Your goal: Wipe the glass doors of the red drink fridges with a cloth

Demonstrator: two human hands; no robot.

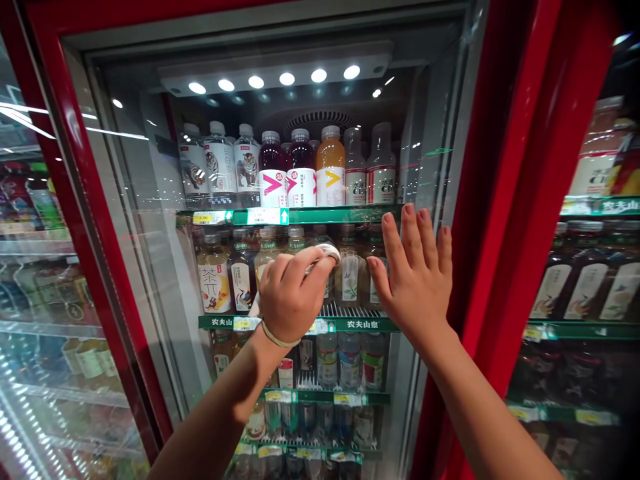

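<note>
My left hand (291, 290) is closed in front of the glass door, its fingers wrapped round a white cloth (330, 252). A rounded fold of it sticks out past my fingers, and a small white piece shows on the other side; my hand hides the rest. A pale band (280, 338) circles my left wrist. To the right, my right hand (417, 280) lies flat with its fingers spread, at the glass door (240, 63) near its right edge. Behind the glass are bottles, among them an orange drink bottle (331, 167) and a tea bottle (215, 277).
The red door frame (505, 220) runs down the right side of the glass. Green shelf strips (325, 215) with price tags cross the cooler. Another cooler with bottles (593, 280) stands at right, and stocked shelves (55, 327) show at left. Round lights (287, 79) shine above.
</note>
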